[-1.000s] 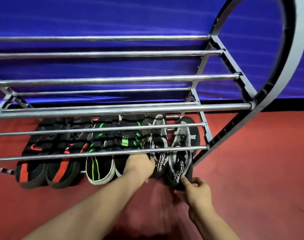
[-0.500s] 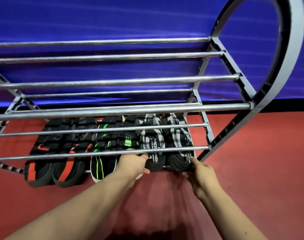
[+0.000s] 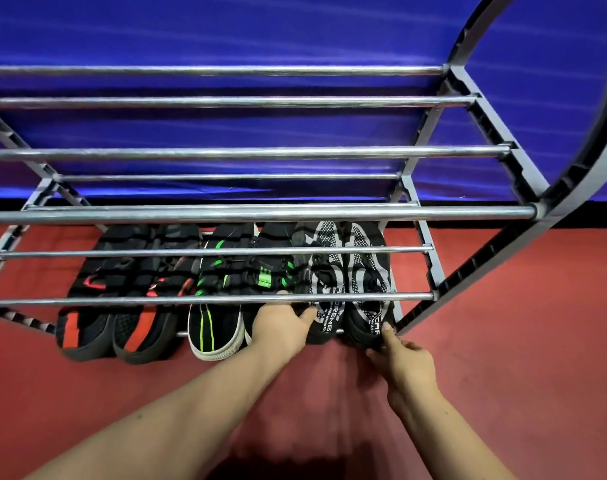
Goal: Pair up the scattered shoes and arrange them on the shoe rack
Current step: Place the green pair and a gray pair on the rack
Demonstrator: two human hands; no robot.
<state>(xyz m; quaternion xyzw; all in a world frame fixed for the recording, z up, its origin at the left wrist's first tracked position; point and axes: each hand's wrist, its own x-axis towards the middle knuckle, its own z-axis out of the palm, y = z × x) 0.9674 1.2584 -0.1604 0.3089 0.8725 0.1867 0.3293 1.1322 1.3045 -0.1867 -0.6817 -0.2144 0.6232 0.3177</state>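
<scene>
6 shoes stand in 3 pairs on the lowest tier of the shoe rack (image 3: pixel 246 213), heels toward the head camera: black-red pair (image 3: pixel 122 320) left, black-green pair (image 3: pixel 222 323) centre, black-white pair (image 3: pixel 360 306) right.

On the left hand (image 3: pixel 281 325), the thumb lies on the left black-white heel. Its other fingers are hidden behind a bar, so the grip cannot be told. On the right hand (image 3: pixel 409 365), the index finger is extended and its tip touches the right heel.

No unpaired shoe shows. Judged remaining: final alignment only.

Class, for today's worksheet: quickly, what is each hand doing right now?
Left hand: closed, holding the heel of the left patterned shoe.
Right hand: fingertips on the heel of the right patterned shoe; grip cannot be told.
</scene>
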